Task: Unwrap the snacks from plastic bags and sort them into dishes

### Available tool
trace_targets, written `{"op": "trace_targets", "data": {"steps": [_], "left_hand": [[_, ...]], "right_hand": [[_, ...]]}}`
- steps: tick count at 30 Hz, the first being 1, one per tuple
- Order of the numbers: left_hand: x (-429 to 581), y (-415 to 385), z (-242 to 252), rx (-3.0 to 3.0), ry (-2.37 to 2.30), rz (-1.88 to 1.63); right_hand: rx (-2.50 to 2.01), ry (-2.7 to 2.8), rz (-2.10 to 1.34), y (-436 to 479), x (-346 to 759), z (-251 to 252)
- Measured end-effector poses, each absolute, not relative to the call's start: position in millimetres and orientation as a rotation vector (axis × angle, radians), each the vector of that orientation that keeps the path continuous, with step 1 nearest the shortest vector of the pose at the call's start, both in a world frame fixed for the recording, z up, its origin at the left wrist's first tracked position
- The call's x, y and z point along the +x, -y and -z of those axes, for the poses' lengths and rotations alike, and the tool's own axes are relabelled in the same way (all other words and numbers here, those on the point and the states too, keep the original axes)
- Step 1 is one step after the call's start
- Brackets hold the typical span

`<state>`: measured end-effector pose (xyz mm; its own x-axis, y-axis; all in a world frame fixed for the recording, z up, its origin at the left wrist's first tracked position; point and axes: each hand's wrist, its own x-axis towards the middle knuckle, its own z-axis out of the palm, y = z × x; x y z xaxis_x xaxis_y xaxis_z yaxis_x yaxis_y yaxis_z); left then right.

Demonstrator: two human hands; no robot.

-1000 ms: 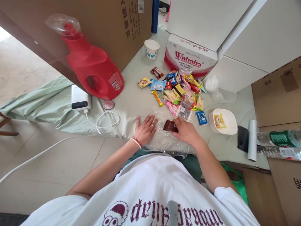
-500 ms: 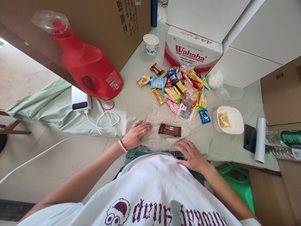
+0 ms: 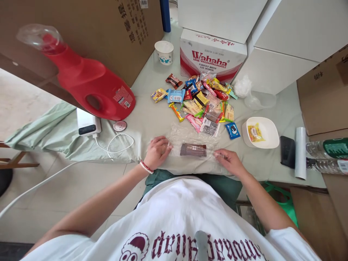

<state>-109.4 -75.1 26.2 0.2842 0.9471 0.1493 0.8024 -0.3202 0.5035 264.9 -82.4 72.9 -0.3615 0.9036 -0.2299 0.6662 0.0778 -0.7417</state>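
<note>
Brown wrapped snack bars (image 3: 193, 150) lie side by side near the table's front edge, seen hazily through clear plastic film (image 3: 176, 136) that is folded over them. To their left, my left hand (image 3: 157, 152) has its fingers closed on the film's edge. My right hand (image 3: 230, 161) pinches the film between thumb and fingers on the other side. Beyond the film spreads a pile of small packaged snacks (image 3: 201, 101). A blue snack packet (image 3: 232, 130) sits apart at the pile's right.
A white bowl (image 3: 274, 137) holds a yellow packet. Right of it are a black object (image 3: 287, 152), a film roll (image 3: 300, 154) and plastic bottles (image 3: 330, 148). On the left stand a red jug (image 3: 103, 87) and a white power bank (image 3: 88, 123) with a cable. A Wahaba box (image 3: 212, 54) and paper cup (image 3: 164, 54) stand behind.
Both hands have closed on the film, and its near edge has been lifted over the brown snack bars. My right hand has moved up and outward. The camera view has shifted slightly.
</note>
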Motion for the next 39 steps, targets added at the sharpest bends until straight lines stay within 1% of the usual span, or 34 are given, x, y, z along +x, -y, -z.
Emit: {"op": "trace_targets", "data": {"steps": [2, 3, 5, 7, 8, 11, 13, 14, 17, 20, 23, 27, 29, 32, 35, 37, 39], "left_hand": [[-100.2, 58.9, -24.8, 2.099, -1.839, -0.625], [-97.6, 51.0, -24.4, 2.051, -1.929, -0.612], [-97.4, 38.3, -24.8, 1.996, -2.034, -0.586], [-103.0, 33.7, -27.6, 1.990, -2.071, -0.622], [-106.7, 35.2, -30.0, 1.998, -2.085, -0.676], [-112.3, 54.5, -40.5, 2.038, -2.145, -0.924], [-104.2, 74.0, -47.9, 2.149, -2.069, -0.966], [-95.7, 82.9, -50.8, 2.247, -1.944, -0.900], [-60.5, 97.1, -53.8, 2.449, -1.534, -0.551], [-32.7, 92.8, -48.9, 2.462, -1.467, -0.343], [-24.9, 86.9, -42.5, 2.465, -1.501, -0.283], [-26.9, 88.0, -39.3, 2.490, -1.508, -0.307], [-27.9, 89.0, -37.3, 2.469, -1.509, -0.329], [-35.3, 89.0, -29.6, 2.396, -1.436, -0.502], [-56.2, 88.7, -19.7, 2.161, -1.272, -0.896], [-73.4, 87.6, -15.8, 1.856, -1.442, -1.129], [-85.8, 84.2, -15.1, 1.574, -1.762, -1.224]], "right_hand": [[-1.772, 2.088, -1.110, 64.6, 266.8, -74.5], [-1.876, 2.136, -1.008, 55.8, 266.3, -77.2], [-2.022, 2.245, -0.674, 38.7, 261.2, -87.4], [-2.009, 2.329, -0.387, 22.7, 249.5, -100.6], [-1.943, 2.387, -0.334, 15.2, 241.1, -106.5], [-1.690, 2.593, -0.384, -4.1, 209.4, -112.8], [-1.602, 2.689, -0.411, -13.2, 187.1, -106.1], [-1.594, 2.716, -0.404, -16.7, 177.0, -100.6], [-1.657, 2.743, -0.345, -25.2, 155.8, -84.0], [-1.756, 2.728, -0.408, -32.5, 150.3, -80.0], [-1.699, 2.736, -0.512, -29.8, 156.6, -92.5], [-1.421, 2.785, -0.362, 5.8, 168.1, -112.3], [-1.351, 2.860, -0.389, 31.5, 170.8, -112.7], [-1.354, 2.965, -0.579, 62.7, 170.6, -100.7], [-1.323, 3.005, -0.657, 77.0, 168.2, -86.3], [-1.324, 2.993, -0.662, 79.2, 166.6, -81.0], [-1.355, 2.973, -0.660, 78.7, 164.9, -79.3]]}}
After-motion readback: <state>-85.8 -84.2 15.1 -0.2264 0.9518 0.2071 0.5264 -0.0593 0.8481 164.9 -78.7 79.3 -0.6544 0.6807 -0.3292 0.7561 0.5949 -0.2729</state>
